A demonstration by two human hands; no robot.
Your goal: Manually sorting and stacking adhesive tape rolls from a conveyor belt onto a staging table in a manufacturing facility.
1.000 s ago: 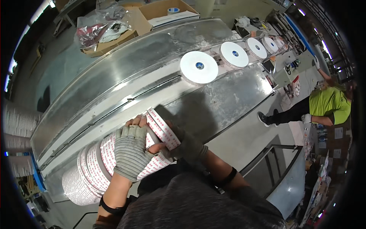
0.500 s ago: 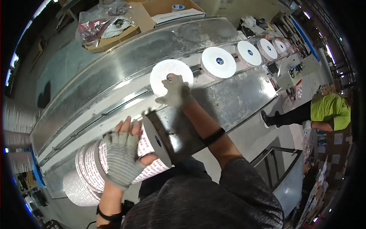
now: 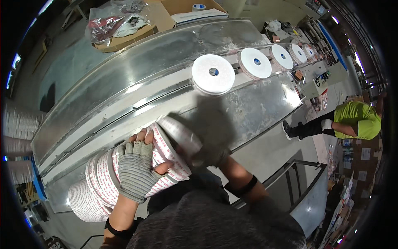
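Note:
My left hand [image 3: 137, 170], in a grey ribbed glove with bare fingertips, is wrapped over a sideways stack of wide tape rolls [image 3: 101, 176], white with small red print. Its thumb presses near the stack's right end. There, a blurred roll [image 3: 182, 135] leans away from the others, with a gap at its top. My right hand [image 3: 210, 155], gloved too, is beside this roll's lower right edge, dark and smeared by motion, so its fingers cannot be made out. Farther off, a white tape roll [image 3: 203, 74] lies flat on the metal track, untouched.
Several more flat rolls [image 3: 251, 68] line the track toward the far right. A raised metal side [image 3: 166, 52] runs behind it. An open cardboard box [image 3: 159, 18] and plastic bags [image 3: 110, 29] are at the back. A person in a lime shirt [image 3: 352, 118] stands at right.
My right hand has drawn back from the flat roll to the stack's right end, where a roll now tilts outward. The flat rolls have shifted right along the track.

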